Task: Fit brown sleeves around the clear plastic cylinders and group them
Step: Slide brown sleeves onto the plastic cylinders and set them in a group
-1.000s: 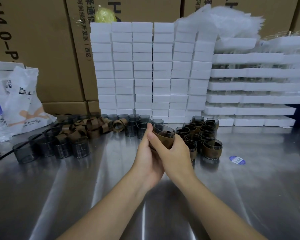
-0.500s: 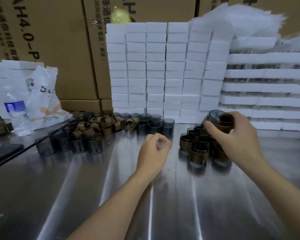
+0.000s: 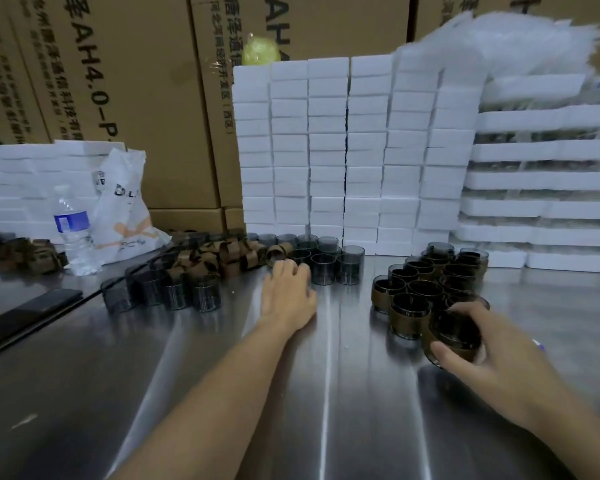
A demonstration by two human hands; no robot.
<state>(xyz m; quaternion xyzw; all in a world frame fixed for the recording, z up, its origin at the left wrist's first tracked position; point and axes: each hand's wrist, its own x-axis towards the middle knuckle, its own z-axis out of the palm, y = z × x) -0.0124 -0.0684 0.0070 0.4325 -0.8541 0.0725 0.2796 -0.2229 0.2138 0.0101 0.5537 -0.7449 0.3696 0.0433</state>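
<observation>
Brown-sleeved and tilted, one smoky clear cylinder (image 3: 452, 336) is held in the right hand (image 3: 492, 351), thumb on its near side and fingers curled over its far rim, at the near edge of the sleeved group (image 3: 430, 278) on the right part of the steel table (image 3: 326, 393). It is pressed close to the nearest sleeved cylinder (image 3: 407, 318). The left hand (image 3: 288, 292) is laid palm down towards the table's middle, fingers loosely bent and reaching to a loose brown sleeve (image 3: 278, 254); whether anything is gripped cannot be told. Bare cylinders (image 3: 326, 263) stand just beside it, and a heap of sleeves (image 3: 208, 259) lies further left. White boxes (image 3: 354, 150) are stacked along the far edge, with a water bottle (image 3: 71, 230) at far left.
</observation>
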